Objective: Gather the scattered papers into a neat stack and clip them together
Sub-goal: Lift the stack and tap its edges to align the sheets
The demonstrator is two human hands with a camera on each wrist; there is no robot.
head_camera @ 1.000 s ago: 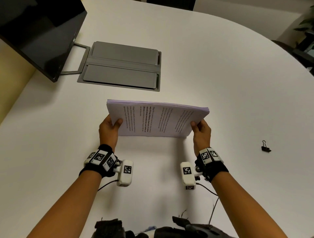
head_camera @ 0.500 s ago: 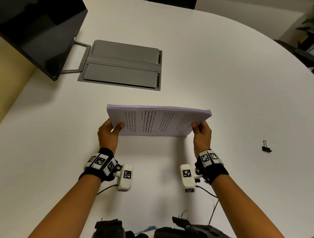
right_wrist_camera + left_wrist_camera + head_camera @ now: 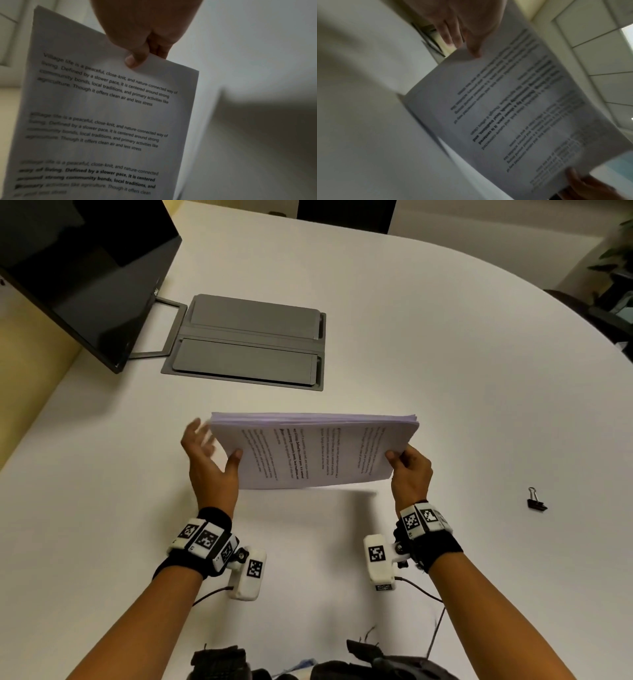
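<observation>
— Standing on its lower edge on the white tabletop (image 3: 445, 371), is that the stack of papers (image 3: 308, 453)?

— Yes, upright, printed side toward the person. The right hand (image 3: 409, 474) pinches its right edge, thumb in front.

— And the left hand (image 3: 209, 463)?

— Blurred; fingers (image 3: 197, 433) spread loose beside the left edge, only the thumb touching the front sheet.

— The binder clip (image 3: 536, 503)?

— Lying well apart, off to the right.
</observation>
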